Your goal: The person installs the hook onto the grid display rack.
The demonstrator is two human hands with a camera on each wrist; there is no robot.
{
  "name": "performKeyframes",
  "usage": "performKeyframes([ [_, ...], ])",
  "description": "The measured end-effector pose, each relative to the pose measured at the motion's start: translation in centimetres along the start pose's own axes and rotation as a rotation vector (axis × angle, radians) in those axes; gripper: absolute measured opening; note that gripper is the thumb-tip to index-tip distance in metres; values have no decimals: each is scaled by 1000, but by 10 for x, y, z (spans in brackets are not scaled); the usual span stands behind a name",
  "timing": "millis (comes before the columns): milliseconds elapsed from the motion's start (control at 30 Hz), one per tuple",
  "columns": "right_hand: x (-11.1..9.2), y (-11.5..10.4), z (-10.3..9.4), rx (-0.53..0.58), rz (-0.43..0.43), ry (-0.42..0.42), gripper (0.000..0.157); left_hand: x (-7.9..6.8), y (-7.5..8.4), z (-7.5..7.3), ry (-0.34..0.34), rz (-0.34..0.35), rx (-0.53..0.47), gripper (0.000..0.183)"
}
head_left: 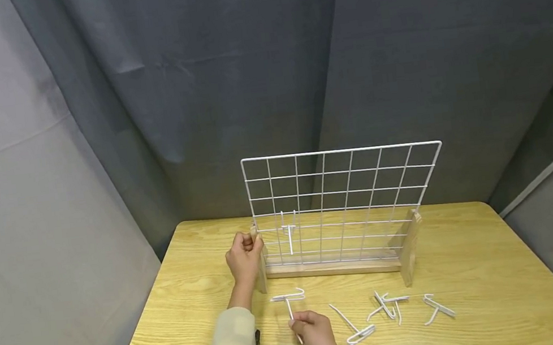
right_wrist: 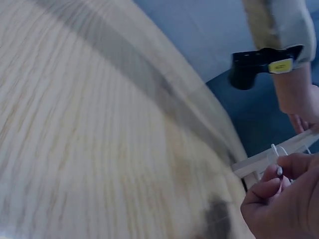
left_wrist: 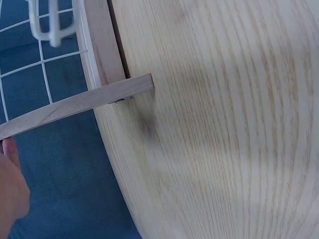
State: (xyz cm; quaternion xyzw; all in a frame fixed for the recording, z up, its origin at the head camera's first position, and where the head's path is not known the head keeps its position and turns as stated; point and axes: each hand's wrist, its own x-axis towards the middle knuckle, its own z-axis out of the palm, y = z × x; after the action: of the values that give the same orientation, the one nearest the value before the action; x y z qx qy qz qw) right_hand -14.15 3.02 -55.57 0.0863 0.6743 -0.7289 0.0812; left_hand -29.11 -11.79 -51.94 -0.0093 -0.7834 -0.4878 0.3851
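A white wire grid panel (head_left: 345,190) stands upright in a wooden stand (head_left: 333,268). My left hand (head_left: 244,256) pinches the top of the stand's left wooden upright (left_wrist: 75,103); part of that hand (left_wrist: 11,191) shows at the edge of the left wrist view. One white wire hook (head_left: 290,239) hangs on the grid's left part, its prong pointing down in the head view. Between thumb and fingers, my right hand (head_left: 315,333) holds another white hook (head_left: 288,303) by its prong, in front of the stand. The right wrist view shows this hand (right_wrist: 286,199) close up.
Several loose white hooks lie on the wooden table (head_left: 481,263) right of my right hand: a near one (head_left: 360,335), an overlapping pair (head_left: 387,303) and a far-right one (head_left: 438,306). A dark grey curtain (head_left: 246,85) hangs behind the table.
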Motion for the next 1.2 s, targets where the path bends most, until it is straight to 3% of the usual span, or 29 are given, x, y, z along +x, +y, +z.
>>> performKeyframes([
  [133,-2,-9,-8,148,82,-52,28,0,0,-1,-12,-9,0,14],
  [367,-1,-23,-20,307,104,-83,16,1,0,-1,-10,-2,10,13],
  [633,1,-41,-31,538,151,-140,14,1,2,1,-2,19,-5,13],
  [1033,6,-70,-41,691,151,-141,10,0,0,0,-3,10,-7,13],
  [1200,11,-79,-45,725,128,-138,12,1,-1,1,6,41,0,14],
])
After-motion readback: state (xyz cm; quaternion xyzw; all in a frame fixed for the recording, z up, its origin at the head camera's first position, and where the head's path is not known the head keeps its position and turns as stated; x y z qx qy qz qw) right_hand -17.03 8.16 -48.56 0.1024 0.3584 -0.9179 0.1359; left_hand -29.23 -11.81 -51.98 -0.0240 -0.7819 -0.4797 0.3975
